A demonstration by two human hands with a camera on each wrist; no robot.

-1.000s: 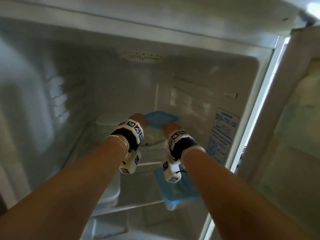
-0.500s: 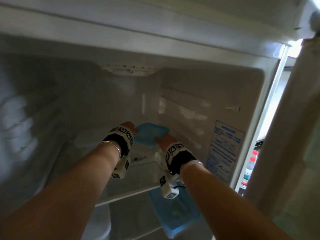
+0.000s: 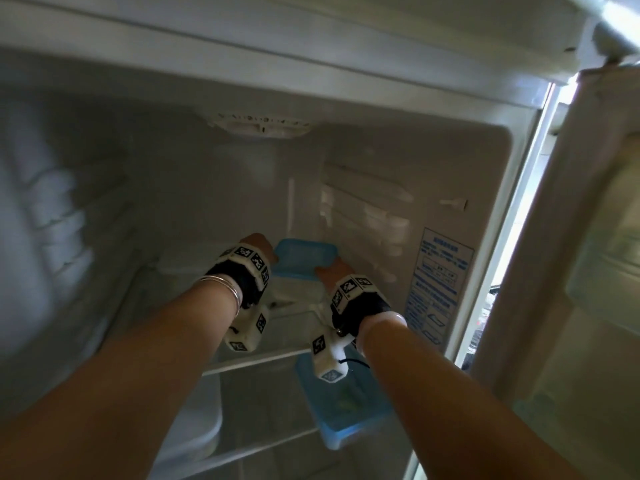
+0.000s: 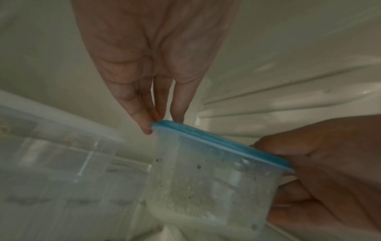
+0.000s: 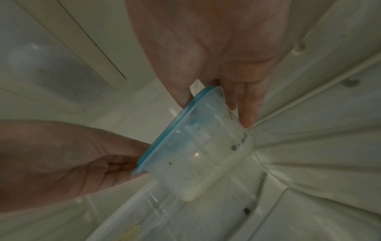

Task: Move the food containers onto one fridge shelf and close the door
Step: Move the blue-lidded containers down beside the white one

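A clear food container with a blue lid [image 3: 304, 259] is deep inside the fridge, low over the upper glass shelf [image 3: 249, 363]; I cannot tell if it touches the shelf. My left hand [image 3: 258, 245] grips its left end at the lid rim. My right hand [image 3: 330, 271] pinches its right end, thumb on the lid and fingers down the side. The left wrist view shows the container [image 4: 206, 171] between my left hand [image 4: 164, 117] and right hand [image 4: 319, 163]. In the right wrist view the container [image 5: 202, 146] looks tilted between my right hand [image 5: 214, 106] and left hand [image 5: 72, 154].
A second blue-lidded container [image 3: 346, 410] sits on the lower shelf at the right. A clear-lidded container [image 4: 51, 146] stands on the upper shelf just left of the held one. A white tub [image 3: 204, 431] is on the lower left. The fridge door [image 3: 588, 271] stands open at the right.
Both hands have kept hold of the blue-lidded container and carried it a little further in over the upper shelf. The head view has tilted upward.
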